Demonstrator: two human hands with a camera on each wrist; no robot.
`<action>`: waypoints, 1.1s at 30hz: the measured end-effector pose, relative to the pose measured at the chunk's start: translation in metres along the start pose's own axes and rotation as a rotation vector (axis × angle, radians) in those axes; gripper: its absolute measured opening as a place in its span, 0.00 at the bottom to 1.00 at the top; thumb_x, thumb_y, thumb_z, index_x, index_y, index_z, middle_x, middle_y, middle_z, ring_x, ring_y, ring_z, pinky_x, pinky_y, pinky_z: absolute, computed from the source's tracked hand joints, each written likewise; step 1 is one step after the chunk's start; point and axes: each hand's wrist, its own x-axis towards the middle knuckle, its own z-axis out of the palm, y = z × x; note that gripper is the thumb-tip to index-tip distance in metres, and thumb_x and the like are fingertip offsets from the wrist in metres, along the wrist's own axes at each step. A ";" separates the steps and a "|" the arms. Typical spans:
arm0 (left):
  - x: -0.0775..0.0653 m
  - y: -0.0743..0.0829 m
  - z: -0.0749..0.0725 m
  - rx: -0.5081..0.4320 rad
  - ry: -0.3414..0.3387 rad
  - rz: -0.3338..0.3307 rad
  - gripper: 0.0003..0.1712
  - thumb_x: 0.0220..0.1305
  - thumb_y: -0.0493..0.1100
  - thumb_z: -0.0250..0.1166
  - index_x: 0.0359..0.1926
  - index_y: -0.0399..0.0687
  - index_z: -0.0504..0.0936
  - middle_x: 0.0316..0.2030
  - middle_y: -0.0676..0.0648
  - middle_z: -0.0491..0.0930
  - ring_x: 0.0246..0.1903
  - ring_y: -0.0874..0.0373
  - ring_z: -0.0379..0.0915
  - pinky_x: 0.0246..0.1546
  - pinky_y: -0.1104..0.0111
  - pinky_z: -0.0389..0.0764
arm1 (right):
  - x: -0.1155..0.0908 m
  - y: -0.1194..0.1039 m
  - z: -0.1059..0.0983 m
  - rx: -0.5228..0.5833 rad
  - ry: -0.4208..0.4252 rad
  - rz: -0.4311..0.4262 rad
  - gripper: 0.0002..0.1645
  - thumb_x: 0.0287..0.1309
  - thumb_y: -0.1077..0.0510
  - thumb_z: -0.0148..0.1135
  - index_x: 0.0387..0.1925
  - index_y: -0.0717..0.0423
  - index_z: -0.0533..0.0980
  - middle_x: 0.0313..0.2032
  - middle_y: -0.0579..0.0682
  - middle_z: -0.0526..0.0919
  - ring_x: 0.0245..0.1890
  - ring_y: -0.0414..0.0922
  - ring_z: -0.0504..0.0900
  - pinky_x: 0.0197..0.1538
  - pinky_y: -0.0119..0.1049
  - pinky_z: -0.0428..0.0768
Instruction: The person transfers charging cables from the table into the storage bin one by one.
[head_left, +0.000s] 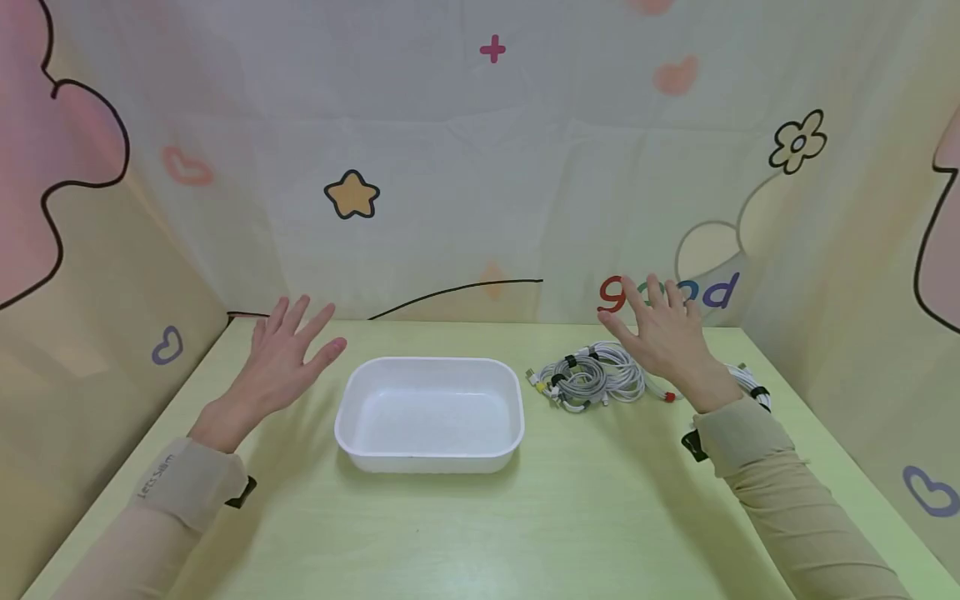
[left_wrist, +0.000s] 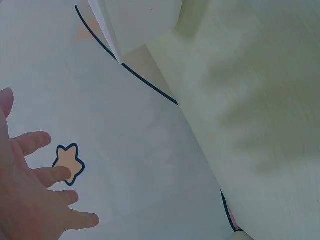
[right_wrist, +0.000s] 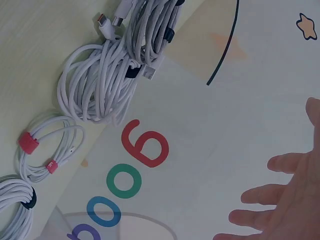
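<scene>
My left hand (head_left: pixel 279 367) hovers over the table to the left of a white plastic basin (head_left: pixel 429 462), fingers spread and holding nothing. On the right, my right hand (head_left: pixel 666 337) is raised with its fingers apart, in front of several coiled cables. A grey cable coil (head_left: pixel 583 381) and a white cable coil (head_left: pixel 621 371) lie together, bound with black straps. In the right wrist view, a smaller white cable (right_wrist: pixel 62 150) has red straps, and another white coil (right_wrist: pixel 15 200) with a black strap sits at the lower left. The right hand partly covers these in the head view.
A pale green table (head_left: pixel 480 533) bears the basin and cables. Behind it hangs a light cloth backdrop (head_left: pixel 450 167) printed with a star, hearts and coloured letters. More printed cloth (head_left: pixel 97 375) closes off the left and right sides.
</scene>
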 end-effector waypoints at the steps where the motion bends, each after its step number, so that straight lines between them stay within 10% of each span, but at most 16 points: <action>1: 0.000 -0.001 0.001 -0.004 0.002 0.004 0.40 0.70 0.65 0.48 0.73 0.48 0.57 0.73 0.30 0.46 0.74 0.32 0.31 0.65 0.30 0.38 | 0.000 0.000 0.000 0.000 -0.001 -0.001 0.49 0.64 0.25 0.34 0.75 0.50 0.45 0.72 0.71 0.47 0.71 0.72 0.43 0.66 0.74 0.45; 6: -0.001 -0.004 0.007 -0.071 -0.037 -0.003 0.39 0.71 0.59 0.51 0.74 0.43 0.53 0.71 0.29 0.51 0.71 0.31 0.42 0.65 0.34 0.51 | 0.001 -0.002 0.003 -0.002 -0.001 -0.009 0.50 0.64 0.24 0.33 0.75 0.51 0.47 0.72 0.72 0.47 0.71 0.72 0.44 0.66 0.74 0.46; 15: 0.000 0.001 0.019 -0.350 -0.299 -0.176 0.36 0.66 0.46 0.61 0.67 0.27 0.60 0.53 0.29 0.74 0.47 0.41 0.78 0.43 0.57 0.83 | 0.004 -0.006 0.005 -0.007 -0.022 -0.043 0.47 0.68 0.29 0.33 0.73 0.58 0.52 0.71 0.73 0.50 0.70 0.70 0.49 0.66 0.72 0.51; 23: -0.001 0.008 0.029 -0.600 -0.379 -0.399 0.27 0.63 0.36 0.63 0.59 0.28 0.64 0.43 0.36 0.72 0.32 0.54 0.78 0.37 0.61 0.86 | 0.009 -0.005 0.014 -0.018 -0.132 -0.019 0.44 0.71 0.33 0.32 0.69 0.65 0.58 0.65 0.72 0.63 0.63 0.72 0.63 0.61 0.68 0.65; 33: -0.001 0.001 0.040 -0.733 -0.399 -0.477 0.25 0.65 0.34 0.60 0.59 0.32 0.62 0.42 0.39 0.75 0.31 0.53 0.77 0.33 0.65 0.84 | 0.011 0.005 0.041 0.173 -0.323 -0.009 0.28 0.70 0.46 0.48 0.45 0.69 0.77 0.39 0.61 0.84 0.38 0.55 0.81 0.44 0.49 0.80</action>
